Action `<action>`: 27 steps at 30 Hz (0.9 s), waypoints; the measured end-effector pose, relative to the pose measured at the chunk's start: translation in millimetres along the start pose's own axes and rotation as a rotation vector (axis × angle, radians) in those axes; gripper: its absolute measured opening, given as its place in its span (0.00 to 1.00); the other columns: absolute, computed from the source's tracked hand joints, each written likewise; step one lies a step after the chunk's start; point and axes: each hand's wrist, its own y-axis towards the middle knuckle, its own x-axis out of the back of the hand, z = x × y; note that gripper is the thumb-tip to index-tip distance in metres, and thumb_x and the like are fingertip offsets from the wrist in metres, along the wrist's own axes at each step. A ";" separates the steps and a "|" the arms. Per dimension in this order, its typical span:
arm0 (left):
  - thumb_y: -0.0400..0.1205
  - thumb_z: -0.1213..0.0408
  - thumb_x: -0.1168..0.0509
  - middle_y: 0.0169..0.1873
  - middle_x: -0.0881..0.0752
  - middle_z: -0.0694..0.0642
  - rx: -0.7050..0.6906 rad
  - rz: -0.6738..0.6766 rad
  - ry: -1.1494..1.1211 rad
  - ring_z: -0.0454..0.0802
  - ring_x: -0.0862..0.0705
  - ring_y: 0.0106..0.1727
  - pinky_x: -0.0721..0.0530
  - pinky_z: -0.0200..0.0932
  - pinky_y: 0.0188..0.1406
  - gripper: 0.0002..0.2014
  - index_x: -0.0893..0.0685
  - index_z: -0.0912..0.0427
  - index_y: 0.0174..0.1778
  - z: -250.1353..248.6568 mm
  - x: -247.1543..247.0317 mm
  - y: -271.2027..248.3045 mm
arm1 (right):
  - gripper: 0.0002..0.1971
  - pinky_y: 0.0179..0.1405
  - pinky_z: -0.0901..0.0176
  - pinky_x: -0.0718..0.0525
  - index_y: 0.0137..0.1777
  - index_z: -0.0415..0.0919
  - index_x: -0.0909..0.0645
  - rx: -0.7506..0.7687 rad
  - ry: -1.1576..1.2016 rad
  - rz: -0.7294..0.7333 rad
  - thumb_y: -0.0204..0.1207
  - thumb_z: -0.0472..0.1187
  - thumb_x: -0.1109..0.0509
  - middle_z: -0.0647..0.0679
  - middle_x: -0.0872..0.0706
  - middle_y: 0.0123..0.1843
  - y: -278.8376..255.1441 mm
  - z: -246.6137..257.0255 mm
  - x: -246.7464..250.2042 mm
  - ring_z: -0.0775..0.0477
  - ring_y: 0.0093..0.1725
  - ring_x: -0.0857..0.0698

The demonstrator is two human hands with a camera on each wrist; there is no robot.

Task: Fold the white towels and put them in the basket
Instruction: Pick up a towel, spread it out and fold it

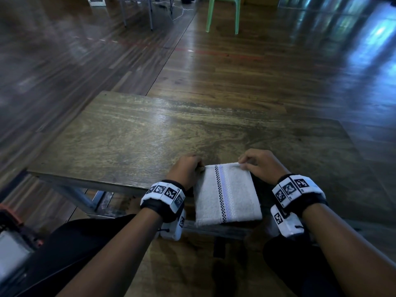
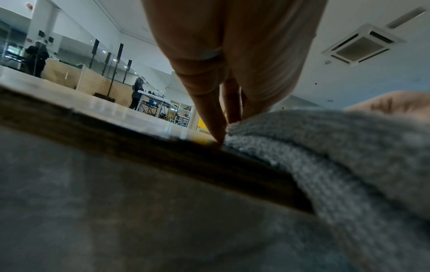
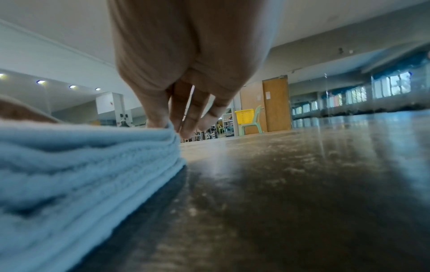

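A white towel (image 1: 227, 194) with a checked stripe lies folded in several layers at the near edge of the wooden table (image 1: 128, 136). My left hand (image 1: 199, 166) pinches its far left corner, and my right hand (image 1: 243, 163) pinches its far right corner with the thumb on top. In the left wrist view the fingers (image 2: 218, 128) point down at the towel (image 2: 337, 156) corner and reach the tabletop. In the right wrist view the index finger (image 3: 160, 119) sits on the towel (image 3: 81, 165) corner. A yellow basket (image 3: 243, 116) stands on a green chair (image 3: 252, 125) far across the room.
The table stretches bare to the left and beyond the towel. A green chair (image 1: 222, 13) stands far ahead on the wooden floor. An orange and white object (image 1: 12, 239) sits low at my left. People stand at distant desks (image 2: 139, 93).
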 end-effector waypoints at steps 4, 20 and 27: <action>0.80 0.70 0.37 0.48 0.18 0.60 0.003 0.009 0.006 0.57 0.19 0.50 0.19 0.50 0.51 0.05 0.16 0.66 0.44 -1.0 0.9 0.6 | 0.02 0.40 0.79 0.24 0.44 0.38 0.14 -0.073 0.006 -0.025 0.74 0.34 0.28 0.49 0.12 0.42 -0.2 -0.6 -1.6 0.54 0.44 0.15; 0.79 0.45 0.62 0.80 0.38 0.57 -0.052 0.068 0.300 0.54 0.41 0.81 0.46 0.52 0.79 0.35 0.39 0.60 0.80 -52.2 -29.0 -46.4 | 0.15 0.62 0.48 0.31 0.62 0.38 0.22 0.017 -0.643 -0.014 0.79 0.39 0.44 0.44 0.23 0.65 -26.3 28.6 -32.8 0.41 0.67 0.28; 0.77 0.43 0.75 0.83 0.53 0.58 0.001 0.052 0.333 0.51 0.57 0.84 0.62 0.49 0.81 0.40 0.53 0.61 0.83 -34.7 -55.4 -40.5 | 0.28 0.81 0.48 0.50 0.82 0.40 0.50 -0.204 -0.377 0.099 0.85 0.52 0.56 0.46 0.50 0.85 -41.9 35.2 -54.3 0.49 0.84 0.55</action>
